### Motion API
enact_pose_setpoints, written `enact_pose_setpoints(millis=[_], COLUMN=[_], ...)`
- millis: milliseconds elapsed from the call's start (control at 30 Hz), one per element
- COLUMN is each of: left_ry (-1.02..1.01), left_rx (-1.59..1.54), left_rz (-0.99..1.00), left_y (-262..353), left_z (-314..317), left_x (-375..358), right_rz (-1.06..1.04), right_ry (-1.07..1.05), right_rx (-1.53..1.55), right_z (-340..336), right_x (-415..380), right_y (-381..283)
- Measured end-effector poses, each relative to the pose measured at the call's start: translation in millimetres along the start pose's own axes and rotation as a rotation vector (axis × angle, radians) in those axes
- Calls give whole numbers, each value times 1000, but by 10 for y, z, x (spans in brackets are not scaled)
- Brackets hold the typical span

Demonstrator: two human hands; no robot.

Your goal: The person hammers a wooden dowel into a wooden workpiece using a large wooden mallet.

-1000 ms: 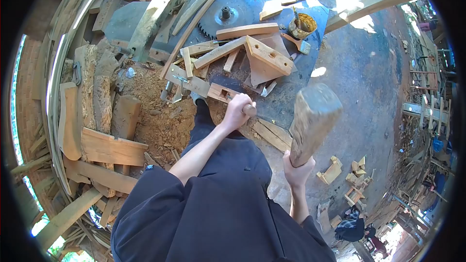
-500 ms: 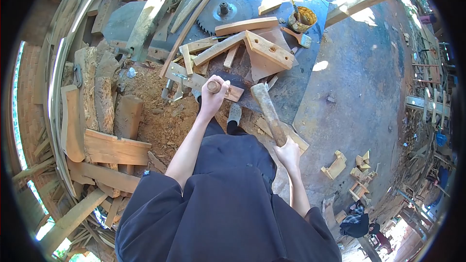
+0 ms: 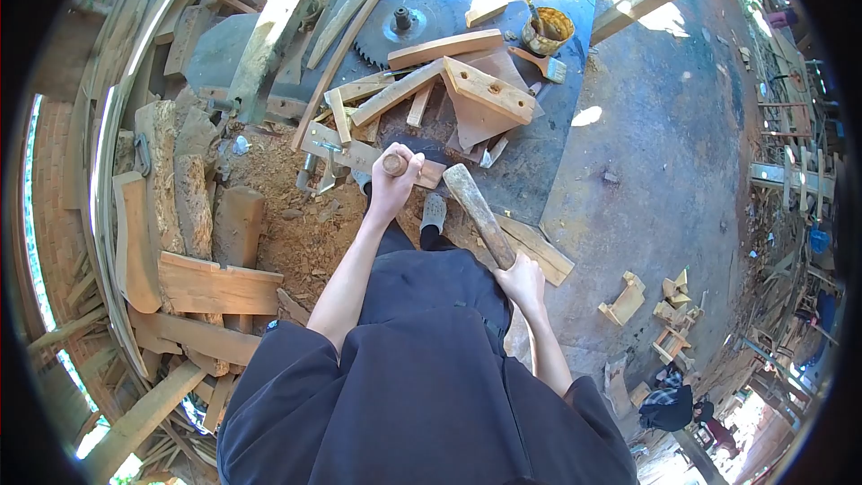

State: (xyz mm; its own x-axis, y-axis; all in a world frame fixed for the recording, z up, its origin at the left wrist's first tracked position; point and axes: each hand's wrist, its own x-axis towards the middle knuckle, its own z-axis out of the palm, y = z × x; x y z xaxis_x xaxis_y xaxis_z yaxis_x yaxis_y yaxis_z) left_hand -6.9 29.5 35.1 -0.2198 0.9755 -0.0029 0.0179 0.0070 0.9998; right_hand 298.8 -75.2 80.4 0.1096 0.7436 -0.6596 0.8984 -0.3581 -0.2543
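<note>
My left hand (image 3: pixel 395 181) is closed around a round wooden handle (image 3: pixel 393 163), seen end-on; the rest of that tool is hidden below the fist. Under and beside it lies a wooden piece (image 3: pixel 430 172) near the table's front edge. My right hand (image 3: pixel 522 279) grips the lower end of a worn wooden mallet (image 3: pixel 480 214), which slants up and left, its top close to the wooden piece. Just beyond, an angled wooden frame part with holes (image 3: pixel 489 90) rests on other wood.
A circular saw blade (image 3: pixel 401 29), a pot with a brush (image 3: pixel 549 34) and a flat brush (image 3: pixel 542 65) lie on the metal table (image 3: pixel 557 135). Lumber (image 3: pixel 220 286) is piled at left. Cut blocks (image 3: pixel 622 300) lie at right. Two people (image 3: pixel 666 407) are at lower right.
The mallet's top has moved left, closer to my left hand, and my right hand has shifted slightly left. The camera view has shifted a little.
</note>
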Motion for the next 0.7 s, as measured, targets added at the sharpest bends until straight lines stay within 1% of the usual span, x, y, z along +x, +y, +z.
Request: enact_pose_setpoints(millis=[233, 433, 700], left_ry=[-54, -66, -55], left_rx=[30, 118, 66], left_rz=[-19, 55, 5], left_y=[-2, -7, 5], left_z=[15, 21, 56], left_x=[26, 56, 72], right_rz=[13, 16, 22], right_ry=[11, 9, -12], right_rx=[-4, 1, 4], right_z=[-19, -41, -49], right_x=[-5, -6, -11], right_y=[18, 19, -10])
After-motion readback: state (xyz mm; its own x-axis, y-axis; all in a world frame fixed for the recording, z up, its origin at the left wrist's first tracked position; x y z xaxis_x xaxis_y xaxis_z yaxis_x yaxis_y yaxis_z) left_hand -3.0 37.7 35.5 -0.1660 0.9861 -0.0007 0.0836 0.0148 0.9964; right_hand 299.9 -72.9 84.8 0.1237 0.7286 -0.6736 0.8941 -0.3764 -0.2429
